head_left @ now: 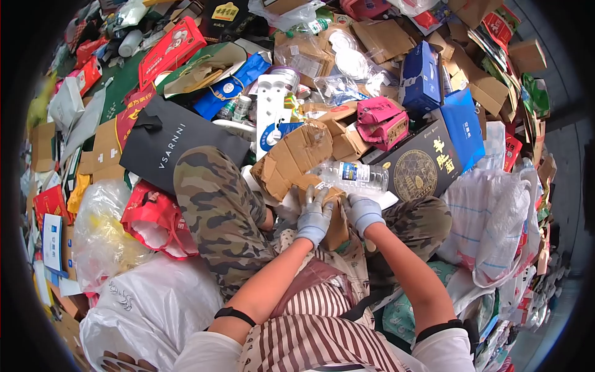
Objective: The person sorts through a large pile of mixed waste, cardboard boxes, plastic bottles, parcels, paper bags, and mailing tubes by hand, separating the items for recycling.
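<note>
A small brown cardboard box (338, 230) is between my two hands, over my lap. My left hand (314, 218), in a pale grey work glove, grips its left side with the fingers over the top. My right hand (364, 214), gloved the same way, closes on its right edge; part of the fingers is hidden. Just beyond lies a clear plastic bottle (367, 176) with a blue label, on its side. A crumpled piece of cardboard (294, 158) leans next to it. Partly under my right hand is a white flat piece (385, 199) I cannot identify.
A black paper bag (180, 139) stands by my left knee, with a red bag (160, 220) below it. White sacks (155, 304) lie at left, another white woven sack (489, 214) at right. Ahead are a black box (421, 162), pink carton (382, 122) and blue box (421, 77).
</note>
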Motion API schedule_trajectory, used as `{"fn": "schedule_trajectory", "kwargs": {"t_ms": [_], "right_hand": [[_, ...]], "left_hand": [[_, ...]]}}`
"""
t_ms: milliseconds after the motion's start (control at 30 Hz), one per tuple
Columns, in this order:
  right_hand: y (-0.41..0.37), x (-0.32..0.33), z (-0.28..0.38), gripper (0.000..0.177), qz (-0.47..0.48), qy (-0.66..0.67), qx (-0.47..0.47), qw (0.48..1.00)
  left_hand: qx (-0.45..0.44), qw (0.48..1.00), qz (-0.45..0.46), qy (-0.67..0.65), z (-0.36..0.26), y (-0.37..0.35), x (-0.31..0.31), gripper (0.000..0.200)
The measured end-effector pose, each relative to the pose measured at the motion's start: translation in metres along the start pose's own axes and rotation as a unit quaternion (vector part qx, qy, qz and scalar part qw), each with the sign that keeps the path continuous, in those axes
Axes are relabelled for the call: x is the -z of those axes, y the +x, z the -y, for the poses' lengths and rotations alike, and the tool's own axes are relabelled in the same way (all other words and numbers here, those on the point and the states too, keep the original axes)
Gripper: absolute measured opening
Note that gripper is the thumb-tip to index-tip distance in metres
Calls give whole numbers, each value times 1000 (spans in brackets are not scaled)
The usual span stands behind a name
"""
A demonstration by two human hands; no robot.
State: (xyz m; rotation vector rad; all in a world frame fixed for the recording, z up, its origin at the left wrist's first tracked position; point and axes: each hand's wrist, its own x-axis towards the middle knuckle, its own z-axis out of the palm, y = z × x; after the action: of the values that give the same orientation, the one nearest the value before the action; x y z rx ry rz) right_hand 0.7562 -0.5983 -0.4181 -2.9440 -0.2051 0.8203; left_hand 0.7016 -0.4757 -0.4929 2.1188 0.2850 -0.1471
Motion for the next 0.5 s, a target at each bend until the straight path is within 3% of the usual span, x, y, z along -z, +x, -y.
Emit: {"fn": "schedule_trajectory", "kwargs": {"t_ms": [100,233,467,500], "right_hand": [[-4,-4,-14,34,18,235,-87,968],[-9,-49,-16,30,-63,221,-62,971],[-38,-42,-8,32,-39,221,-100,969],[-36,-46,-10,42,-52,265,-114,956]], "left_hand": [[-4,999,22,-30,12,6,-1,53],[23,997,70,9,9,8,6,79],[44,998,30,46,2,13,-10,73],[32,998,27,39,6,13,-12,73]]}}
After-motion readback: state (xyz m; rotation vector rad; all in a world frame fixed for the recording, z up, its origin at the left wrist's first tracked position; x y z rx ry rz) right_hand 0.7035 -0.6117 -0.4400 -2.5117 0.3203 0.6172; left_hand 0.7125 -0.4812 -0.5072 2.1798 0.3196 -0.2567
